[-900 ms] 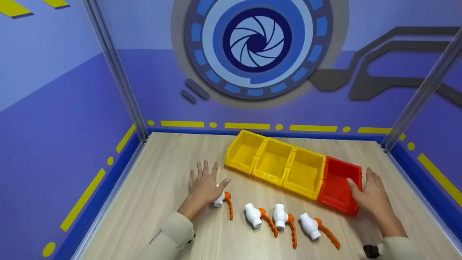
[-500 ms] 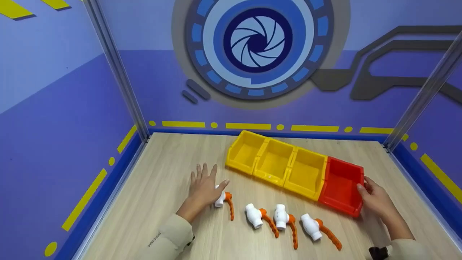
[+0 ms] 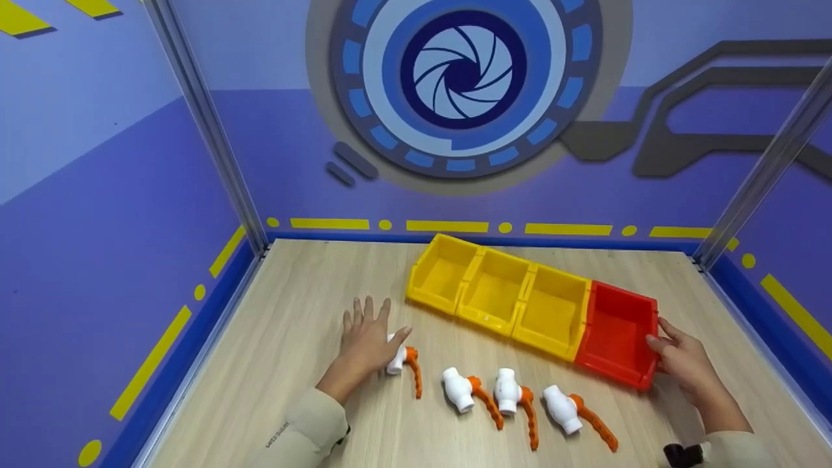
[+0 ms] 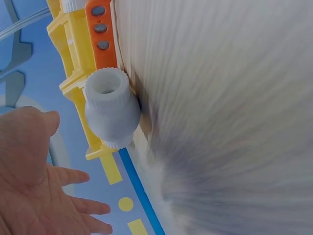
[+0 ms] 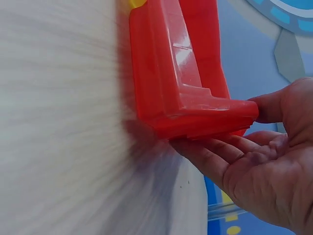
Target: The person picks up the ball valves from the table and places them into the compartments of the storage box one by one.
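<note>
My right hand (image 3: 689,364) grips the right wall of the red storage bin (image 3: 608,372), thumb over the rim and fingers along the outside. In the right wrist view, the bin (image 5: 164,78) shows its side wall between thumb and fingers (image 5: 210,154). My left hand (image 3: 365,341) is spread with straight fingers beside the leftmost white ball valve (image 3: 395,365), partly covering it from the head view. The left wrist view has this valve (image 4: 112,115), with its orange handle (image 4: 101,39), apart from the palm. Nothing is held in the left hand.
Three yellow bins (image 3: 481,318) stand in a slanted row joined to the red one. Three more white valves with orange handles lie in front: one (image 3: 459,390), a second (image 3: 507,391), a third (image 3: 562,409). Blue printed walls (image 3: 260,156) enclose the wooden table (image 3: 312,273).
My right hand has come down from beside and above the red bin to take hold of its right wall. The left hand has stayed nearly still; the valves lie as before.
</note>
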`<state>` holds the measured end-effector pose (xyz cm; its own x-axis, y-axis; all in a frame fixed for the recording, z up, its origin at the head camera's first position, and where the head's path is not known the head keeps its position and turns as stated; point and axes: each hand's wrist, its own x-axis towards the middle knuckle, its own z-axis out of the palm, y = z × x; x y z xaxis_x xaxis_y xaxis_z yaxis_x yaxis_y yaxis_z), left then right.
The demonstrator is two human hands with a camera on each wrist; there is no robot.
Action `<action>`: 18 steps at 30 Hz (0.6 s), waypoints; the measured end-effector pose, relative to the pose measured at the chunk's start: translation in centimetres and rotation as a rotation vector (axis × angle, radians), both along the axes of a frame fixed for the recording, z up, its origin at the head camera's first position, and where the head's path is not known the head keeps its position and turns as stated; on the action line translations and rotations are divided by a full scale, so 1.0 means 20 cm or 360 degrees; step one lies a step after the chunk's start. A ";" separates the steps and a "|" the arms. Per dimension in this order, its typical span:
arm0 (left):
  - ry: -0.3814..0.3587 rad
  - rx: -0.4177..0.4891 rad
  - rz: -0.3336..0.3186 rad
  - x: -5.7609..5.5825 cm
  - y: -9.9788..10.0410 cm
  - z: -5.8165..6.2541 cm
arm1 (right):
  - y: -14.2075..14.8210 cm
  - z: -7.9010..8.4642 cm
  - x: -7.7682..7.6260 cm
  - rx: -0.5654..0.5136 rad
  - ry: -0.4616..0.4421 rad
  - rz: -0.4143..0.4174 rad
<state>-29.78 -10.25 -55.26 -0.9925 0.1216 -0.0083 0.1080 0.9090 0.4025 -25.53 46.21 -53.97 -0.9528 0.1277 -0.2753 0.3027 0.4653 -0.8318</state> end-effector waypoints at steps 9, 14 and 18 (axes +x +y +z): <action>-0.0053 -0.0008 0.0020 0.00 -0.05 -0.02 | -0.02 -0.02 0.00 -0.0030 -0.0008 -0.0080; -0.0038 0.0020 0.0018 0.00 -0.08 -0.04 | -0.02 -0.02 -0.01 -0.0084 -0.0029 -0.0096; -0.0043 0.0051 0.0021 -0.01 -0.09 -0.04 | 0.00 -0.02 0.00 -0.0106 -0.0025 -0.0097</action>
<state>-29.89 -12.10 -56.06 -0.9936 0.1090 -0.0313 0.0847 0.8970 0.4338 -25.61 46.13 -54.30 -0.9394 0.1662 -0.2999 0.3419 0.3893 -0.8553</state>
